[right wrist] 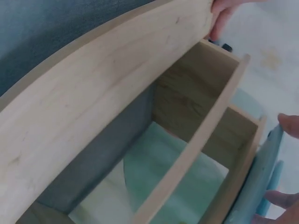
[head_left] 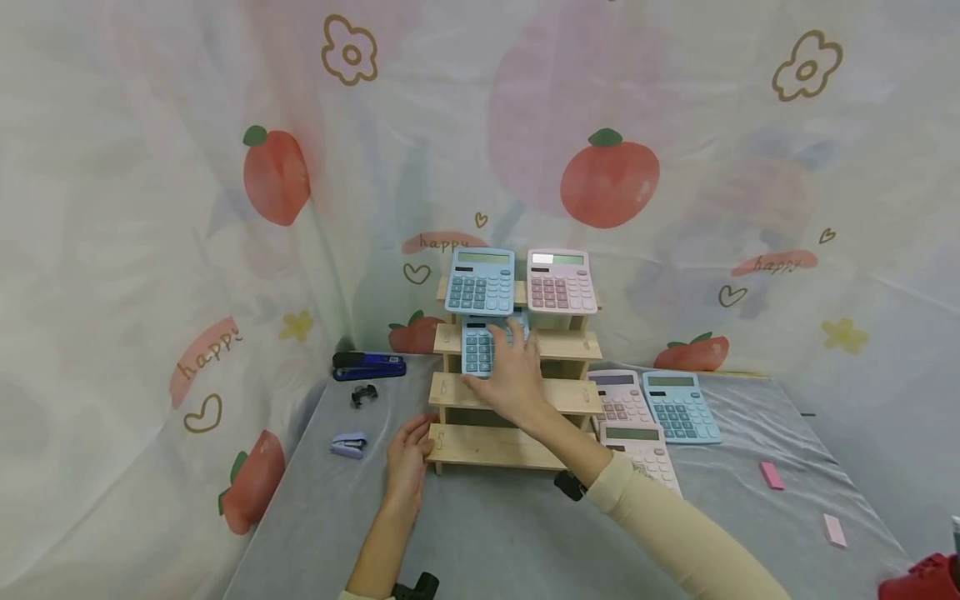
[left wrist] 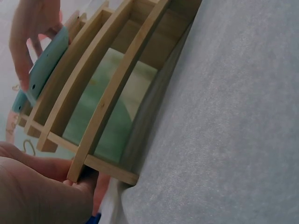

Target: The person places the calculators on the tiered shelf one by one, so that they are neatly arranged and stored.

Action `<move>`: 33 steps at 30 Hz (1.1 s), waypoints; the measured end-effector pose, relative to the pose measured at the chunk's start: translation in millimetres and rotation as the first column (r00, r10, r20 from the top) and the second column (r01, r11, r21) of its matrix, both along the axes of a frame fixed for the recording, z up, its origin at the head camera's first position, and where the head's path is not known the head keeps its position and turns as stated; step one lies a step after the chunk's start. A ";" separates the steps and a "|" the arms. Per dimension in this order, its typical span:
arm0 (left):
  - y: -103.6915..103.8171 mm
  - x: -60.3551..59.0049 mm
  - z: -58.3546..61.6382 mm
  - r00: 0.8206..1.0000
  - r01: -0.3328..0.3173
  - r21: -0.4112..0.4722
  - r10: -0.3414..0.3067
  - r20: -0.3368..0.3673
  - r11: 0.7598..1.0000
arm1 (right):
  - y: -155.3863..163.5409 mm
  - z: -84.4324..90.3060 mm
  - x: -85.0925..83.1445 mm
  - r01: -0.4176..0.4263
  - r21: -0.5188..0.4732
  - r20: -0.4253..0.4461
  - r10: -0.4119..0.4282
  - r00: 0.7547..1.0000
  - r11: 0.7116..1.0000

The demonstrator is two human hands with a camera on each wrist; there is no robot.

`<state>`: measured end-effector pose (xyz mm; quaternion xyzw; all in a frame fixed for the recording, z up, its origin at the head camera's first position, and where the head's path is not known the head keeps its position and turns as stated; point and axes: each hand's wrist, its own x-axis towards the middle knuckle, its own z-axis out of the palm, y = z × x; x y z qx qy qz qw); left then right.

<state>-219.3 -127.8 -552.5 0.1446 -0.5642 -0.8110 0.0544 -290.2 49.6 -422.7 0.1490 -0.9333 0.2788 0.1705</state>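
A stepped wooden display rack (head_left: 502, 447) stands on the cloth, with a blue calculator (head_left: 480, 287) and a pink calculator (head_left: 561, 287) leaning side by side on its top step. On the second step, below the upper blue one, my right hand (head_left: 516, 379) holds another blue calculator (head_left: 476, 350) by its edges, partly covering its keys. That calculator's side (right wrist: 259, 175) shows against the step in the right wrist view. My left hand (head_left: 407, 462) grips the left end of the lowest step, thumb and fingers about the board (left wrist: 100, 109) in the left wrist view.
Right of the rack lie pink calculators (head_left: 633, 433) and a blue calculator (head_left: 681, 407). On the left are a dark blue stapler (head_left: 369, 367), a small black object (head_left: 363, 395) and a small lilac stapler (head_left: 348, 445). Two pink blocks (head_left: 771, 475) lie far right.
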 end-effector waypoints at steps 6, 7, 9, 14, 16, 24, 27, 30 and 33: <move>2.0 -0.5 -0.5 1.000 0.005 0.003 -0.005 0.008 1.000 | -13.0 -6.7 -5.2 -0.013 0.007 -0.018 0.013 1.000 1.000; 2.6 -0.7 -0.3 1.000 0.007 0.002 -0.007 0.007 1.000 | -13.2 -7.4 -5.9 -0.016 0.007 -0.025 0.016 1.000 1.000; 3.8 -1.1 0.1 1.000 0.008 -0.001 -0.008 0.005 1.000 | -11.6 -8.5 -6.7 -0.020 -0.001 -0.031 0.020 0.999 1.000; 6.9 -1.1 0.7 1.000 0.014 0.014 -0.014 -0.001 1.000 | 4.8 -8.3 -1.7 -0.035 -0.042 -0.062 0.032 0.998 0.998; 7.9 -0.9 0.7 1.000 0.017 0.020 -0.017 -0.007 1.000 | 14.2 -7.3 3.7 -0.051 -0.064 -0.088 0.046 0.995 0.997; 10.3 -0.3 2.7 1.000 0.015 0.025 -0.014 -0.014 1.000 | 63.4 -12.0 35.1 -0.049 -0.078 -0.170 0.036 0.985 0.996; 8.3 -0.7 2.2 1.000 0.012 0.018 -0.011 -0.013 1.000 | 83.4 -18.9 47.9 -0.029 -0.081 -0.149 0.016 0.989 0.996; 4.3 -0.8 0.5 1.000 0.002 0.006 -0.002 0.000 1.000 | 102.2 -24.9 60.0 -0.006 -0.076 -0.111 -0.003 0.994 0.997; 1.3 -0.5 -0.9 1.000 0.001 0.000 -0.001 0.002 1.000 | 121.4 -31.3 70.1 0.012 -0.072 -0.100 -0.019 0.995 0.997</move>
